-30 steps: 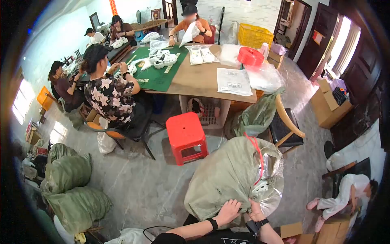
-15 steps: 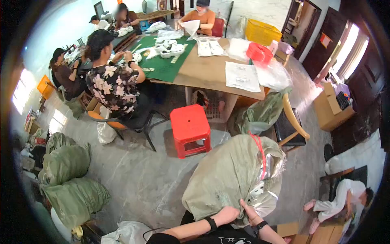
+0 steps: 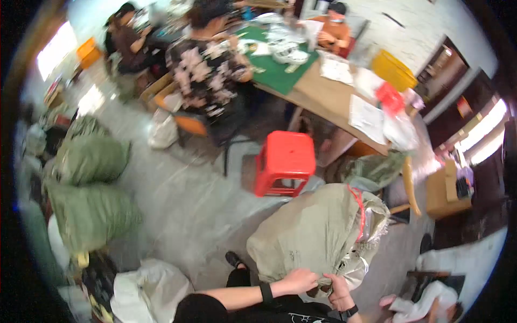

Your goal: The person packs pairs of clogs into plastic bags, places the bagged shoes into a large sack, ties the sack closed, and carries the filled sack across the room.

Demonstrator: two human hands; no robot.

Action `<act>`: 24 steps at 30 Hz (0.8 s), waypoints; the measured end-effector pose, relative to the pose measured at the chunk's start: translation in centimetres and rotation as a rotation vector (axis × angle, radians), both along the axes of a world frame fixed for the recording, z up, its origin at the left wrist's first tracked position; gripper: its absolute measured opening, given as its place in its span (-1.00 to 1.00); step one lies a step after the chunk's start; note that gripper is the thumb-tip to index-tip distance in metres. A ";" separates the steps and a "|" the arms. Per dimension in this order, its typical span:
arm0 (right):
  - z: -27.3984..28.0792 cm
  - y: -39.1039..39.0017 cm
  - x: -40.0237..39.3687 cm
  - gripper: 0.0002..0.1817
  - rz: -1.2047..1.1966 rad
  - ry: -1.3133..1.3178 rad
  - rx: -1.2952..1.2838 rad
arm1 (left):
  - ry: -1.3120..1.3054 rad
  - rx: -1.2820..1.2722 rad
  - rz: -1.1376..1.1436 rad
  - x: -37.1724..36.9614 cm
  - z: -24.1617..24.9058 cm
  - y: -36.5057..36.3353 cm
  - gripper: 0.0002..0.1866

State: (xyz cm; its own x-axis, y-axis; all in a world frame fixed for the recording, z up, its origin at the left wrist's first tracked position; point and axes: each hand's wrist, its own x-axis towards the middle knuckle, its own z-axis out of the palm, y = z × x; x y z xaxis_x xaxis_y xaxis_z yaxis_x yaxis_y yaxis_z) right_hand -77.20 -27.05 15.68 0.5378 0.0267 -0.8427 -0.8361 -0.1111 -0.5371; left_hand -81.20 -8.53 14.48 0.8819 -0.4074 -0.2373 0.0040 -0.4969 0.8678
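Observation:
A bulky olive-green woven sack lies on the floor before me, its far end tied round with red cord. My left hand is closed on a fold of the sack at its near edge. Close beside it, my right hand also grips the sack, thumb up. White pieces show through a gap in the sack's right side, above my right hand. The fabric hides my fingertips.
A red plastic stool stands just beyond the sack. More stuffed green sacks lie on the left, with a white sack at the near left. People sit round a worktable; a wooden-armed chair is at right.
My view has swung left, so the room appears shifted right. Both hands remain on the sack's near edge. A foot of mine now shows beside the sack.

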 end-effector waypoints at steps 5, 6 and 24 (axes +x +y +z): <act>3.5 5.2 -2.0 -0.84 0.176 0.033 0.001 | -0.017 -0.022 0.103 -5.0 3.0 5.1 -0.72; 4.0 6.7 -2.5 -0.83 0.236 0.052 -0.012 | 0.030 -0.004 0.073 -5.9 3.2 6.4 -0.68; -1.3 22.3 -4.0 -0.77 0.562 0.185 0.186 | -0.382 -0.084 0.929 -13.0 -1.3 13.8 -0.69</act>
